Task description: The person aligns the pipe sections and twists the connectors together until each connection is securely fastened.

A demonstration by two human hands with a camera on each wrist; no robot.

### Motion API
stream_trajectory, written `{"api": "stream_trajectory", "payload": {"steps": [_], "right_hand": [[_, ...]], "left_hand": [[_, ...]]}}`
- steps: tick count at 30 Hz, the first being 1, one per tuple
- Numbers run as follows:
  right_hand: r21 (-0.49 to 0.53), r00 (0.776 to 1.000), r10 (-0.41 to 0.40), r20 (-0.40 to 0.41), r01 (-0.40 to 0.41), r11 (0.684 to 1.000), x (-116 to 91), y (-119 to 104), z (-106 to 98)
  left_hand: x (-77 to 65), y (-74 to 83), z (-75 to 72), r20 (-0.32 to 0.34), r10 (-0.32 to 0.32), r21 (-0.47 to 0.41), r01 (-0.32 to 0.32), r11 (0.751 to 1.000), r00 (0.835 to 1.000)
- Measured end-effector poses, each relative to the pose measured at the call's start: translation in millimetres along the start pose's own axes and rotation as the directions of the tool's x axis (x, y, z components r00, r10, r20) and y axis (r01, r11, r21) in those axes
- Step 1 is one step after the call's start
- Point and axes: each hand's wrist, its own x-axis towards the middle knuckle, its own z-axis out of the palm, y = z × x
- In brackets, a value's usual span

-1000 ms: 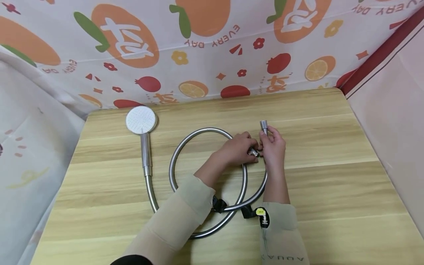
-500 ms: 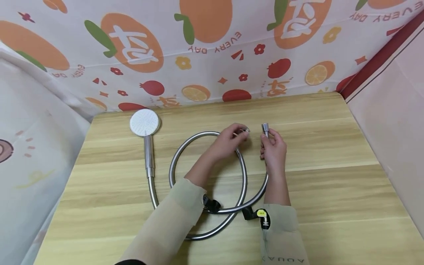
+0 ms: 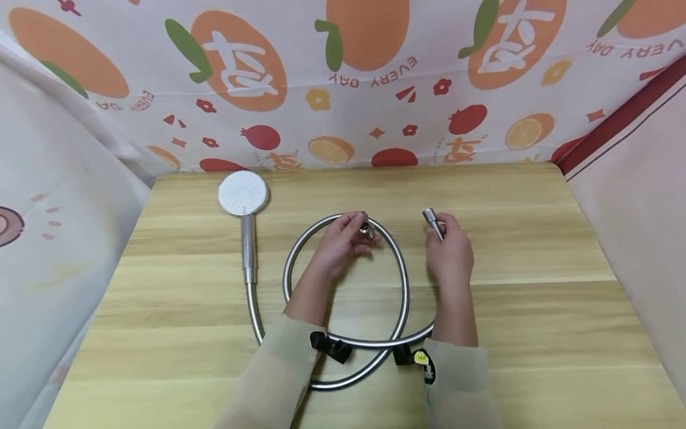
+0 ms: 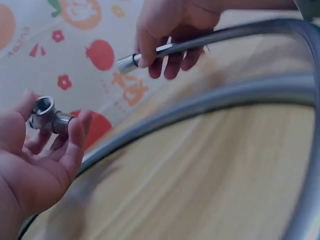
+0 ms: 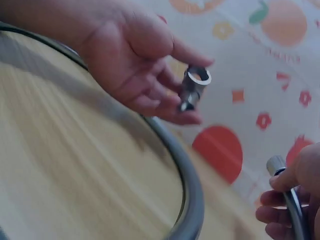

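My left hand pinches a small metal tee fitting between thumb and fingers, above the coiled hose. One threaded opening of the fitting faces upward in the left wrist view; in the right wrist view its round mouth shows too. To the right, my right hand grips the end of the steel shower hose just below its metal connector. That connector points up and to the left, apart from the fitting. The hose loops across the table, partly hidden under my left sleeve.
A round shower head with a chrome handle lies on the left of the wooden table, its hose attached. Behind the table hangs a fruit-print cloth. A pale panel borders the right side.
My left hand has drawn away to the left from the hose end, carrying the tee fitting and turning it. My right hand has tilted the connector leftward. The head view has shifted slightly.
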Motion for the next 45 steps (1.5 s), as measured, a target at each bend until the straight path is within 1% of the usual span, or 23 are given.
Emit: {"api": "stream_trajectory", "payload": {"steps": [2,4,6,11,13,15,18,21,25,28,32,39,45], "right_hand": [[-0.016,0.999,-0.025,0.034,0.026,1.0,-5,-8,5],[-0.023,0.997,-0.052,0.058,0.054,0.998,-10,-16,11],[-0.016,0.995,-0.073,0.062,0.074,0.997,-13,-24,19],[0.023,0.995,-0.094,0.036,0.093,0.995,-14,-39,43],[0.041,0.993,-0.11,0.03,0.109,0.993,-12,-41,52],[0.072,0.99,-0.138,0.039,0.135,0.988,-10,-41,60],[0.137,0.979,-0.193,0.067,0.183,0.974,-6,-35,66],[0.192,0.971,-0.224,0.088,0.204,0.96,-3,-28,73],[0.222,0.959,-0.262,0.11,0.233,0.947,-2,-23,78],[0.232,0.95,-0.293,0.112,0.261,0.937,-2,-22,79],[0.231,0.946,-0.307,0.106,0.277,0.933,-2,-23,78],[0.227,0.942,-0.31,0.13,0.276,0.934,-2,-22,78],[0.229,0.943,-0.309,0.126,0.275,0.934,-1,-21,78]], "left_hand": [[-2.0,3.1,-3.1,0.016,-0.026,-0.082,0.027,0.996,1.0],[-3.8,6.7,-5.8,0.024,-0.046,-0.17,0.05,0.984,0.999],[-4.6,9.9,-7.9,0.019,-0.051,-0.232,0.054,0.971,0.999],[-3.6,13.9,-8.8,-0.075,-0.077,-0.343,0.047,0.938,0.994],[-2.8,14.3,-8.6,-0.105,-0.083,-0.372,0.039,0.927,0.991],[-2.1,15.0,-9.1,-0.121,-0.079,-0.389,0.026,0.921,0.99],[-0.7,13.7,-6.1,-0.137,-0.046,-0.389,-0.011,0.921,0.989],[0.5,12.6,-5.1,-0.153,-0.029,-0.382,-0.032,0.924,0.988],[0.8,11.2,-5.2,-0.171,-0.03,-0.34,-0.03,0.94,0.985],[0.5,11.2,-5.3,-0.151,-0.004,-0.296,-0.042,0.954,0.988],[0.6,12.3,-5.5,-0.121,0.015,-0.278,-0.049,0.959,0.992],[-1.3,13.9,-6.1,-0.128,0.032,-0.238,-0.062,0.969,0.991],[-0.2,13.1,-5.0,-0.133,0.032,-0.225,-0.062,0.972,0.991]]}}
